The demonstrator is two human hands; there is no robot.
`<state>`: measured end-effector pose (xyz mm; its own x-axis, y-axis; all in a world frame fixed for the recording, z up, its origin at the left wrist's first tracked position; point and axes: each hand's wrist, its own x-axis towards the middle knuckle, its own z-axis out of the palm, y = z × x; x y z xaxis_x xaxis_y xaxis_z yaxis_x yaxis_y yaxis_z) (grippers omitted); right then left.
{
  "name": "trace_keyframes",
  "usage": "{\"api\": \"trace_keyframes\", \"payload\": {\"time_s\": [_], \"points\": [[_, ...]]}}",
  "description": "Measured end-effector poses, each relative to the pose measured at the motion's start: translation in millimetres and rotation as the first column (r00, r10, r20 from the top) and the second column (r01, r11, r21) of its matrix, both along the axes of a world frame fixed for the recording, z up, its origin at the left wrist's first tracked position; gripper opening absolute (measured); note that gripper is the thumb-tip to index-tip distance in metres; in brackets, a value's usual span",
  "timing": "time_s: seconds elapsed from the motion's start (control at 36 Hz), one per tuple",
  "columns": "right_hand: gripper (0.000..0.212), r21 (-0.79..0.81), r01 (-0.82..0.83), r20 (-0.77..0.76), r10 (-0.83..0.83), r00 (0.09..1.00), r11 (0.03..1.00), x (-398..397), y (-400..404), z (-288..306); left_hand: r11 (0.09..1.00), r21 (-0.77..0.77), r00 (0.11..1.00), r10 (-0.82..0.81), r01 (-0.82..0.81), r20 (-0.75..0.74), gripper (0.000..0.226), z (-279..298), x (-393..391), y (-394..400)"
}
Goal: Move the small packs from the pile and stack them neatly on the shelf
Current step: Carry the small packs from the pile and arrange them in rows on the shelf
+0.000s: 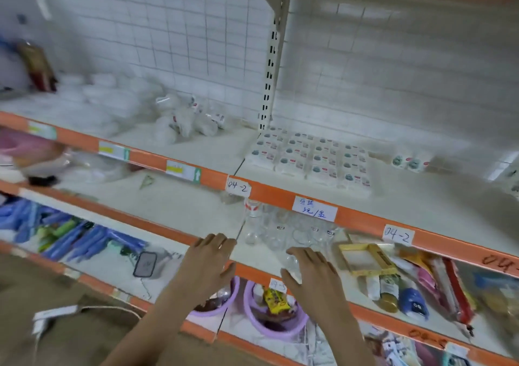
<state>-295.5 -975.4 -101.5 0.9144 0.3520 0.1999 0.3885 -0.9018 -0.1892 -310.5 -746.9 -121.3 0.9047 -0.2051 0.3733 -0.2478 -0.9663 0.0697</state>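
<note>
Several small white packs (311, 159) with round printed labels lie in neat rows on the upper shelf (421, 208), right of the slotted upright. A few loose packs (410, 163) lie further right on the same shelf. My left hand (209, 259) and my right hand (311, 274) hover low, in front of the shelf below, both with fingers spread and holding nothing. Both are well below and in front of the packs.
Clear glass jars (269, 231) stand on the lower shelf just beyond my hands. A heap of white bagged items (185, 118) lies left of the upright. Purple basins (269, 318) sit under my hands. Bottles and packets (407, 290) crowd the right.
</note>
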Motion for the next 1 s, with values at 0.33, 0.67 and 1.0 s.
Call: {"api": "trace_keyframes", "payload": {"time_s": [0.33, 0.67, 1.0], "points": [[0.043, 0.057, -0.485, -0.132, 0.488, 0.863, 0.873, -6.8, 183.9, 10.7, 0.851, 0.021, 0.85, 0.524, -0.524, -0.045, 0.047, 21.6, -107.0, 166.7], [0.045, 0.104, -0.645, -0.142, 0.653, 0.744, 0.757, -30.4, 397.0, 14.0, 0.739, -0.049, 0.74, 0.669, -0.672, -0.063, 0.044, 22.4, -168.4, 342.0], [0.04, 0.072, -0.566, -0.208, 0.567, 0.797, 0.821, 4.7, 500.6, 13.1, 0.806, -0.079, 0.802, 0.565, -0.587, -0.195, 0.039, 11.0, -120.8, 464.0]]}}
